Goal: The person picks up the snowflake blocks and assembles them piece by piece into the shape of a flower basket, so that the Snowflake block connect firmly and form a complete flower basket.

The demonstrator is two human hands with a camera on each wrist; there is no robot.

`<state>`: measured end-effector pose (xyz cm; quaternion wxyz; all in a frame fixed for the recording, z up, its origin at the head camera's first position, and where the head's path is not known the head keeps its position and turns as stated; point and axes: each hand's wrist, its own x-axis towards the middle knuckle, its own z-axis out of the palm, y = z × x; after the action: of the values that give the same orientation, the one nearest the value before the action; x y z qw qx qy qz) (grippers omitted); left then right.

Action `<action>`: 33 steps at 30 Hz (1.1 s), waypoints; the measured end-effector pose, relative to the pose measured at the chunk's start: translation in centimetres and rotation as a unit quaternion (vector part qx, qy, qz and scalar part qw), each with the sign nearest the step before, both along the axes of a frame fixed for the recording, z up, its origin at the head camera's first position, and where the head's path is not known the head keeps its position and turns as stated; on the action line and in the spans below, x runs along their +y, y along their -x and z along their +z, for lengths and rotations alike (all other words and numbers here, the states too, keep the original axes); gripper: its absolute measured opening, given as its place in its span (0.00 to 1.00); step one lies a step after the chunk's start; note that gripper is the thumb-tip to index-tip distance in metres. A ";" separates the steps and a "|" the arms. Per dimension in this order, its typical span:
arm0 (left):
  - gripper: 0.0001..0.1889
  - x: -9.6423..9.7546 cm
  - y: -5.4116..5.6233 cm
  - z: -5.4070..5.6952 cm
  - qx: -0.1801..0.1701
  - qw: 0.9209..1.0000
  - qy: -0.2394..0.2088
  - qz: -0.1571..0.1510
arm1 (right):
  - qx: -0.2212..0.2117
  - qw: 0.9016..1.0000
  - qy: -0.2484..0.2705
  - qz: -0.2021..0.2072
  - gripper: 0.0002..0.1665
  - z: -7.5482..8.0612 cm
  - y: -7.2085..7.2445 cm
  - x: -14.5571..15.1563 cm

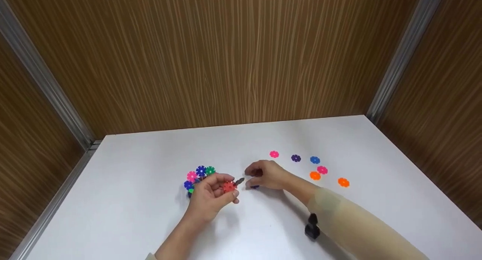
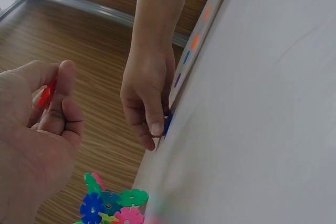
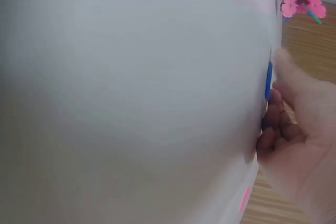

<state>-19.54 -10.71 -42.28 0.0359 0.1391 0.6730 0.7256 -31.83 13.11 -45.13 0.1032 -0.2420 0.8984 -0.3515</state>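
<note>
My left hand (image 1: 211,196) pinches a red flower-shaped plastic disc (image 1: 229,186) between thumb and fingers. A dark grey piece (image 1: 239,181) sticks out beside the red disc; whether they are joined I cannot tell. In the left wrist view, only a red edge (image 2: 46,94) shows between the fingers. My right hand (image 1: 268,175) is low over the table, thumb and fingers apart. Right by its fingertips lies a dark blue disc (image 1: 255,186), partly hidden by the hand; the right wrist view shows this blue disc (image 3: 269,81) edge-on.
Behind the left hand stands a cluster of joined colourful discs (image 1: 192,176). Several loose discs lie to the right, among them a purple disc (image 1: 296,158), a blue disc (image 1: 315,160) and an orange disc (image 1: 343,182). Wood-patterned panels (image 1: 241,56) border the white table (image 1: 143,184).
</note>
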 end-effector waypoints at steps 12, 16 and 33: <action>0.19 0.5 -0.1 0.1 -0.018 1.000 0.011 0.012 | 0.020 1.000 -0.022 0.010 0.07 -0.2 -2.0 2.1; 0.19 0.7 -0.2 -0.1 -0.017 1.000 0.013 0.010 | 0.021 1.000 -0.013 0.008 0.18 -0.1 -2.4 2.6; 0.19 1.0 -0.3 -0.3 -0.035 0.999 0.018 0.013 | 0.009 1.000 0.007 0.000 0.13 0.1 -3.1 4.1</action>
<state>-19.23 -9.72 -42.56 0.0523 0.1041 0.6858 0.7184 -28.70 17.19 -44.99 0.0932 -0.2458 0.8970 -0.3553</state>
